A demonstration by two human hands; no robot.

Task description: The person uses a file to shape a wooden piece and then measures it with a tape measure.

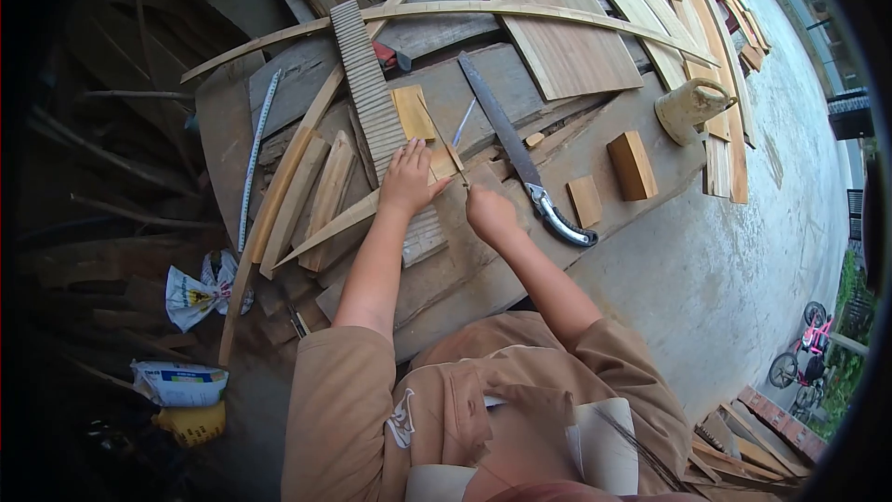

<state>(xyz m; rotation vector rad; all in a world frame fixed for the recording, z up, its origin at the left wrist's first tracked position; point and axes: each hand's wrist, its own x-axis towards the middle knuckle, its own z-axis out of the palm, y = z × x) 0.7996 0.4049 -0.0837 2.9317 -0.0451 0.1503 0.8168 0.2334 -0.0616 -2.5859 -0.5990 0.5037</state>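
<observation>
My left hand lies with its fingers outstretched over a small yellowish wood piece and the ridged wooden strip beneath. Its thumb points right, toward my other hand. My right hand is closed in a fist round the near end of a thin, dark, blade-like tool. That tool runs away from me along the wood piece's right edge; its grip is hidden in my fist. To the right of this hand lies a handsaw with a silver and black handle.
A wood block and a flat offcut sit right of the saw, near a dusty plastic container. Curved wooden strips cross the back. A measuring tape strip lies left. A wide board lies behind.
</observation>
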